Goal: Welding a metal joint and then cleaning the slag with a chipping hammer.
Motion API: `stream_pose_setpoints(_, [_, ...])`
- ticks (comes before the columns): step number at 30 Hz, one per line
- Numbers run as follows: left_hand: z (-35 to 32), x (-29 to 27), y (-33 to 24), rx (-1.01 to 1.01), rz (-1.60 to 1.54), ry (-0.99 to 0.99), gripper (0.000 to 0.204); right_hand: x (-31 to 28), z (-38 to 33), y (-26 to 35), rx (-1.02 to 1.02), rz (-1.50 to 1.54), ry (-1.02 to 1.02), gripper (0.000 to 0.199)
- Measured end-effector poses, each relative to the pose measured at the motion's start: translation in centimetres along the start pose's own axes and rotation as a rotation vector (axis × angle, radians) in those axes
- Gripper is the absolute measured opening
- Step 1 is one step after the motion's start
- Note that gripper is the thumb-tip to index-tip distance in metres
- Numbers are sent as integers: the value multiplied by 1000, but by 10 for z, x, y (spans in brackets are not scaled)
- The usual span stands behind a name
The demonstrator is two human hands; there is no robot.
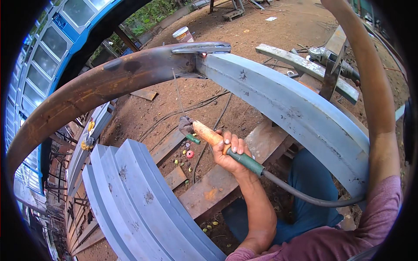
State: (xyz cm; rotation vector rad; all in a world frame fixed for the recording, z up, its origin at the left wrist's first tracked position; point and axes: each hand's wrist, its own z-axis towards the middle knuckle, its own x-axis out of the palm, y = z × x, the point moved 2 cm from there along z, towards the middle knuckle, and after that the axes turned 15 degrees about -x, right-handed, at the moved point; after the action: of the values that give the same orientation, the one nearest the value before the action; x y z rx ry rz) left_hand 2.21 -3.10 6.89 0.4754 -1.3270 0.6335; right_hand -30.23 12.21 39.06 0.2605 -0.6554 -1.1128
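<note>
My left hand (pixel 230 150) is closed around the handle of a welding electrode holder (pixel 209 133), whose dark jaws carry a thin welding rod (pixel 178 89). The rod's tip appears in front of a rusty brown curved beam (pixel 100 74). A grey-painted curved beam (pixel 278 93) meets the brown one, and a small spot (pixel 203 55) glows orange at that joint, under a flat metal piece (pixel 202 47). From the holder a thick cable (pixel 300 198) runs right. My right arm reaches up along the right side; its hand (pixel 333 3) is cut off by the top edge, fingers hidden.
Stacked grey curved beams (pixel 143 198) lie at lower left. A rusty flat beam (pixel 217 189) crosses below my left hand. An angle grinder (pixel 324 56) rests near metal bars at right. Cables (pixel 174 114) cross the dirt ground; a white bucket (pixel 183 35) stands behind.
</note>
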Motion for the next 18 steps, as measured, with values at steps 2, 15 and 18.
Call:
stream_pose_setpoints(2, [0,0,-1,-19,27,80,32,3,-6,8,-4,25,-30,51])
stream_pose_setpoints(15, [-1,1,8,-30,-9,120,30,-4,1,16,-2,-26,-5,54])
stream_pose_setpoints(18, [-1,0,6,-24,-37,94,32,-7,19,2,-29,64,1,53])
